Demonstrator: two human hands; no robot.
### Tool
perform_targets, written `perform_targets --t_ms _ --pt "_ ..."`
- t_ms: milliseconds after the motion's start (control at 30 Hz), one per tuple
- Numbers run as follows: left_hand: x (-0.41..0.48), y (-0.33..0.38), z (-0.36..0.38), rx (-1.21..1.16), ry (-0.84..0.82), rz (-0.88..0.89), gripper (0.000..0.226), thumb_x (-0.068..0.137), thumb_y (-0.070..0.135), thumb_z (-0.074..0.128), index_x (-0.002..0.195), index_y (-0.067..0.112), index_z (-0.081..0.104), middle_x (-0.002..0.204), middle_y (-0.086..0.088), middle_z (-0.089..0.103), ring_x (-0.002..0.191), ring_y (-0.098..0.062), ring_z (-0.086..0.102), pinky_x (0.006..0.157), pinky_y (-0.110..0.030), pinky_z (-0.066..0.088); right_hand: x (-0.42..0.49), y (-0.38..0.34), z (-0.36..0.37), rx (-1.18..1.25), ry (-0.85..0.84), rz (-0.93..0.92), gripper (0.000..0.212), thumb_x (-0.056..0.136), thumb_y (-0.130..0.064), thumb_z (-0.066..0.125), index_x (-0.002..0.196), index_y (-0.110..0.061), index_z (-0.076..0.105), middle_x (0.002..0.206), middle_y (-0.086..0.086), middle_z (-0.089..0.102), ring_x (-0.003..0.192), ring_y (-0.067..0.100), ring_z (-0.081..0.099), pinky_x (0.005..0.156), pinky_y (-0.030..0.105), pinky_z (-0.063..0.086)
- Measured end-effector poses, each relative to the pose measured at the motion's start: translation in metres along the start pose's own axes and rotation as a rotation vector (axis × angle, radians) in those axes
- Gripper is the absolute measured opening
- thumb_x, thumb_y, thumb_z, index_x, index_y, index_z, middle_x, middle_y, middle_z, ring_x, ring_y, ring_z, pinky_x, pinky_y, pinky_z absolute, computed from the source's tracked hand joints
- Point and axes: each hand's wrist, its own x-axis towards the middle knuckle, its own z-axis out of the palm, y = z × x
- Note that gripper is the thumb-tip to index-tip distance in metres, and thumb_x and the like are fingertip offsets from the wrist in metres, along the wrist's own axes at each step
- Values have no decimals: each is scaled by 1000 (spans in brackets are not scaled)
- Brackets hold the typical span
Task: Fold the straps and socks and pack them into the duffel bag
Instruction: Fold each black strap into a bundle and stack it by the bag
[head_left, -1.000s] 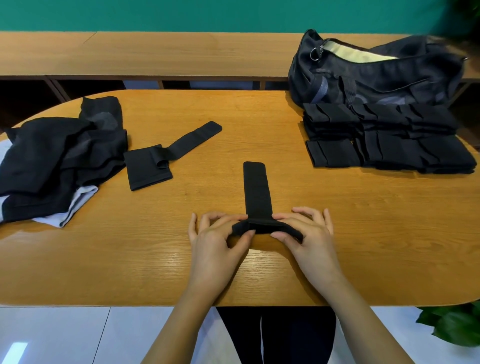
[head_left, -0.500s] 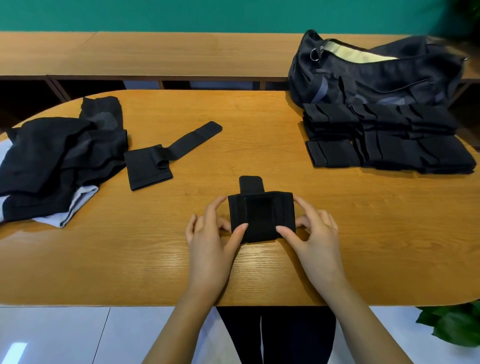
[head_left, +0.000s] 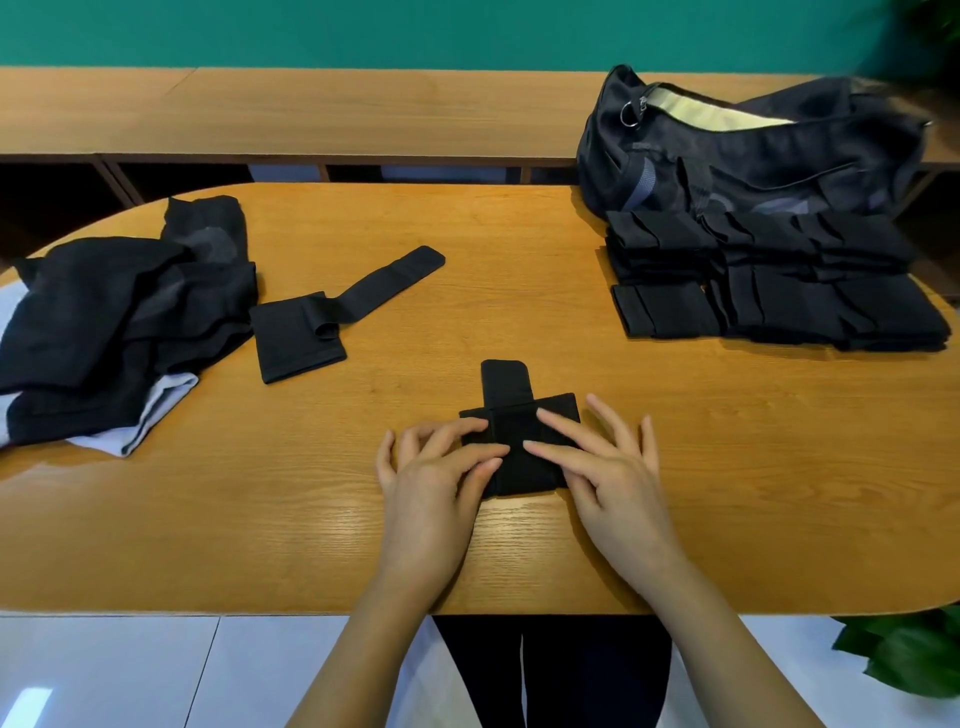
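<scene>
Black fabric lies flat under both hands near the front edge of the table (head_left: 701, 493). It is a folded strap (head_left: 514, 415), and one short end of it sticks out on the far side. The left hand (head_left: 431, 483) rests on the left part of the strap with fingers almost straight; the fingertips press down and grip nothing. The right hand (head_left: 608, 478) does the same on the right part, with its fingers spread and flat on the cloth.

Farther left lies a second strap (head_left: 306, 332), with its long end stretched out toward the middle of the table. Just beside it, at the left edge, is a loose pile of dark socks (head_left: 104, 312), one with a pale part. At the right side, well apart from the hands, folded black pieces (head_left: 779, 296) are stacked in rows. Behind them and touching them stands the dark duffel bag (head_left: 753, 156), with its top open and a light lining showing. A wooden bench (head_left: 311, 114) runs behind the table, in front of a green wall (head_left: 363, 31).
</scene>
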Motion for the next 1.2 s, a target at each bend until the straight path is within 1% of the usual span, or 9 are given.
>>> perform_targets --t_ms 67,200,433,533,667,800,933,1033,1200 --pt "0 1 -1 1 -25 -9 36 86 57 46 106 42 71 124 25 56 121 -9 41 114 -54 13 1 -1 -2 34 -41 56 42 95 -16 49 119 -48 62 138 -32 44 146 5 16 118 59 -2" --pt "0 -1 -1 23 -49 6 55 74 77 45 110 43 69 128 26 52 124 -9 37 114 -51 11 1 -2 -3 71 -32 81 45 87 -44 28 116 -51 61 133 -38 43 145 1 16 119 52 -7" --pt "0 -3 0 35 -67 19 56 74 78 46 112 42 69 130 24 53 125 -12 37 113 -55 13 2 -2 -2 82 -32 89 44 87 -51 27 114 -52 62 132 -39 43 144 2 17 119 50 -8" --pt "0 -2 0 28 -69 8 57 78 77 38 111 43 69 130 24 54 126 -11 37 114 -54 12 2 -2 -2 71 -38 82 46 87 -67 30 113 -51 63 132 -39 44 144 1 16 119 49 -8" --pt "0 -1 -1 6 -59 2 57 83 76 32 109 43 70 128 23 55 124 -9 37 114 -54 12 2 3 -2 62 -54 41 62 76 -87 28 115 -52 62 133 -41 41 144 0 13 119 50 -9" --pt "0 -1 0 -11 -42 -18 49 86 69 36 105 41 72 124 23 57 122 -8 39 113 -55 12 1 4 -2 69 -52 34 49 76 -78 38 110 -54 63 131 -41 43 143 0 14 118 51 -8" --pt "-1 1 -1 -2 -42 -1 64 77 84 30 104 44 71 122 28 53 123 -6 38 114 -53 11 2 5 -1 109 -17 51 30 83 -68 38 99 -58 61 122 -46 44 140 0 20 119 50 -6" --pt "-1 1 -2 -2 -58 14 64 72 87 36 103 43 72 123 30 50 124 -5 36 115 -53 9 2 5 -1 135 14 66 28 85 -64 37 95 -55 62 120 -42 49 138 2 25 119 49 -2" --pt "0 -2 0 -8 -50 8 47 79 74 41 99 44 72 121 31 50 121 -4 37 114 -55 11 1 4 -1 137 27 60 36 83 -68 40 99 -50 67 123 -39 51 138 2 25 119 49 -2"
